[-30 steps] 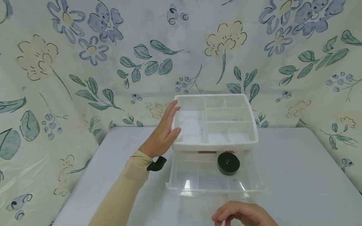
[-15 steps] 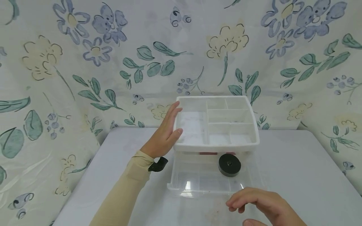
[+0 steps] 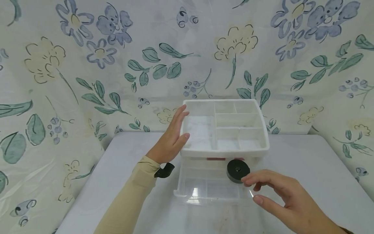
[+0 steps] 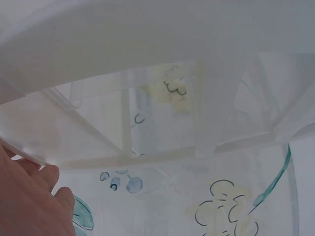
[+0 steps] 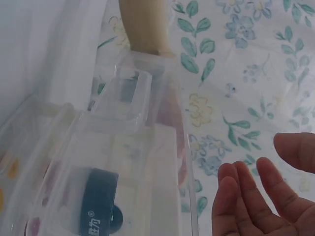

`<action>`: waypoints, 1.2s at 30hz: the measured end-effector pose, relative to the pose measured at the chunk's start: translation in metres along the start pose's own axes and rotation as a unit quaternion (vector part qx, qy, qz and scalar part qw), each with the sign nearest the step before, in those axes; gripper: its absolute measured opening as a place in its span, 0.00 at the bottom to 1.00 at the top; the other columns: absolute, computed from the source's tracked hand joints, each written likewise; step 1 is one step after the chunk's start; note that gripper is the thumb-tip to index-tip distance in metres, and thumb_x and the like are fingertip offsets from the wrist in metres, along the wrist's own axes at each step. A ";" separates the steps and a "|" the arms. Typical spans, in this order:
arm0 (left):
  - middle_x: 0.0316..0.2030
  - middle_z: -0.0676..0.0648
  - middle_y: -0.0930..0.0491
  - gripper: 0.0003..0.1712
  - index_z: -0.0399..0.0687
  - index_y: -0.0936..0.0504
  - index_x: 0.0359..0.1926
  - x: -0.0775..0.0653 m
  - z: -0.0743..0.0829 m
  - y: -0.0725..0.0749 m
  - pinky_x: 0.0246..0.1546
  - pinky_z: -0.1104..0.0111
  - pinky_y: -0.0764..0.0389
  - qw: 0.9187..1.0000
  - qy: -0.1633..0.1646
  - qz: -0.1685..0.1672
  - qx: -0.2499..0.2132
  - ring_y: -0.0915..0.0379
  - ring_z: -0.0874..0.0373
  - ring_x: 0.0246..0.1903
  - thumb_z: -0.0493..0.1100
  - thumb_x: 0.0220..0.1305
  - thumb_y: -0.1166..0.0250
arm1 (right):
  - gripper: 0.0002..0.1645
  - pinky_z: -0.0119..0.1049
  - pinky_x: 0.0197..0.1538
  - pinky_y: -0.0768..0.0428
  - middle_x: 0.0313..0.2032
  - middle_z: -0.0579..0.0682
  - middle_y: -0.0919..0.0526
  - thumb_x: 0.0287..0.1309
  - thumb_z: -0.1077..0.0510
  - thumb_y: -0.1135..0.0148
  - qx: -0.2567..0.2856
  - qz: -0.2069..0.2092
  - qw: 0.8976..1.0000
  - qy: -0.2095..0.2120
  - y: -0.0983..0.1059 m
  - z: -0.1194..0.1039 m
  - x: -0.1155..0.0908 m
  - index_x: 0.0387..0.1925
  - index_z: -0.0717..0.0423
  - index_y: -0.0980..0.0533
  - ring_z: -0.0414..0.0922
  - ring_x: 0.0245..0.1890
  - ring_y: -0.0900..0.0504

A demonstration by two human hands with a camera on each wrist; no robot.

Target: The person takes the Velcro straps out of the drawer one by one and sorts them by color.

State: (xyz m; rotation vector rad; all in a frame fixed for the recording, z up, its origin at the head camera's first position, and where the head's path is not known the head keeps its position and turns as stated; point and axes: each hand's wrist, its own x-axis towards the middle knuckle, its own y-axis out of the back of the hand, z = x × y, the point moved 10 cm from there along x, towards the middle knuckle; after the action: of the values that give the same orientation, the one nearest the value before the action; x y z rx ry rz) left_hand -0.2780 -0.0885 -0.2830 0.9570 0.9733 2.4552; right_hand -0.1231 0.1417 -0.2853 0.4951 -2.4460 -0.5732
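A white storage box (image 3: 225, 153) with a compartmented top stands on the table, its clear drawer (image 3: 191, 183) pulled out at the front. Inside the drawer, toward its right, lies a black disc-shaped object (image 3: 236, 168) with a small round centre; in the right wrist view white lettering shows on its dark side (image 5: 96, 201). My left hand (image 3: 167, 143) rests with extended fingers against the box's left wall. My right hand (image 3: 287, 196) hovers over the drawer's front right corner, fingers loosely bent and holding nothing. Its fingertips overlap the disc's edge in the head view; contact cannot be told.
The box's top compartments (image 3: 214, 130) face up, split by thin white dividers. A white table (image 3: 315, 182) lies under everything. Flower-printed cloth (image 3: 198, 65) hangs behind and at both sides. A black strap piece (image 3: 164, 170) sits at my left wrist.
My right hand has come up from the bottom edge, moving forward and right to the black disc-shaped object. My left hand stays against the box.
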 end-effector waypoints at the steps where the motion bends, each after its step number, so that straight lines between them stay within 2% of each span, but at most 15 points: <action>1: 0.80 0.50 0.65 0.36 0.40 0.51 0.76 0.000 0.000 0.000 0.75 0.48 0.54 1.000 0.001 0.000 -0.001 0.67 0.54 0.78 0.45 0.72 0.54 | 0.26 0.29 0.47 0.18 0.50 0.46 0.16 0.59 0.73 0.36 -0.017 0.008 1.000 -0.006 0.003 0.001 0.002 0.57 0.49 0.22 0.41 0.46 0.19; 7: 0.80 0.51 0.66 0.36 0.40 0.51 0.77 0.000 -0.001 0.000 0.75 0.47 0.55 1.000 0.006 -0.001 -0.003 0.67 0.54 0.78 0.45 0.72 0.54 | 0.26 0.25 0.47 0.20 0.50 0.42 0.16 0.57 0.68 0.31 -0.114 0.042 0.993 -0.003 0.012 0.000 0.015 0.56 0.45 0.21 0.37 0.46 0.19; 11: 0.80 0.50 0.65 0.36 0.40 0.51 0.76 -0.001 0.000 -0.001 0.75 0.47 0.54 1.000 0.004 0.000 -0.004 0.67 0.54 0.78 0.45 0.72 0.54 | 0.28 0.24 0.48 0.21 0.52 0.41 0.17 0.54 0.66 0.28 -0.152 0.045 0.987 0.013 0.013 -0.001 0.020 0.56 0.46 0.22 0.37 0.46 0.19; 15: 0.80 0.49 0.65 0.36 0.40 0.51 0.76 -0.001 0.000 -0.001 0.75 0.46 0.54 1.000 0.001 0.000 -0.005 0.66 0.53 0.78 0.45 0.71 0.54 | 0.28 0.28 0.44 0.18 0.53 0.38 0.18 0.54 0.63 0.26 -0.195 0.040 0.980 -0.003 0.014 0.003 0.025 0.56 0.45 0.22 0.35 0.44 0.20; 20: 0.80 0.49 0.65 0.36 0.39 0.51 0.76 0.000 0.001 -0.001 0.75 0.47 0.54 1.000 -0.002 0.000 -0.006 0.66 0.53 0.78 0.45 0.72 0.54 | 0.27 0.32 0.38 0.17 0.52 0.38 0.18 0.55 0.60 0.26 -0.230 0.021 0.973 -0.023 0.011 0.009 0.030 0.56 0.47 0.22 0.36 0.43 0.20; 25: 0.80 0.49 0.65 0.36 0.39 0.51 0.76 0.000 0.001 -0.001 0.75 0.47 0.54 1.000 0.002 -0.001 -0.009 0.66 0.53 0.78 0.45 0.71 0.54 | 0.25 0.33 0.37 0.17 0.52 0.40 0.17 0.56 0.57 0.27 -0.251 -0.004 0.967 -0.047 0.005 0.015 0.035 0.56 0.48 0.22 0.40 0.43 0.19; 31: 0.80 0.49 0.65 0.36 0.39 0.51 0.76 0.000 0.001 -0.001 0.75 0.47 0.54 1.000 0.004 0.000 -0.010 0.66 0.54 0.78 0.45 0.71 0.54 | 0.22 0.38 0.43 0.15 0.53 0.42 0.17 0.59 0.54 0.29 -0.260 -0.038 0.961 -0.088 -0.004 0.026 0.039 0.55 0.50 0.21 0.42 0.44 0.17; 36: 0.80 0.50 0.66 0.37 0.40 0.51 0.76 0.000 0.000 -0.001 0.75 0.47 0.54 1.000 0.008 0.000 -0.008 0.67 0.54 0.78 0.45 0.71 0.54 | 0.25 0.45 0.52 0.17 0.57 0.48 0.19 0.58 0.53 0.28 -0.276 -0.070 0.953 -0.102 -0.013 0.030 0.042 0.57 0.53 0.21 0.47 0.54 0.18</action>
State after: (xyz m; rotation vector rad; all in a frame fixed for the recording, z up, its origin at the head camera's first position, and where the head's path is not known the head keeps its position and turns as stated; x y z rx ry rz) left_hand -0.2780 -0.0880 -0.2833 0.9341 0.9564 2.4714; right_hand -0.1708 0.1197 -0.2952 0.3869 -2.2984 -1.3759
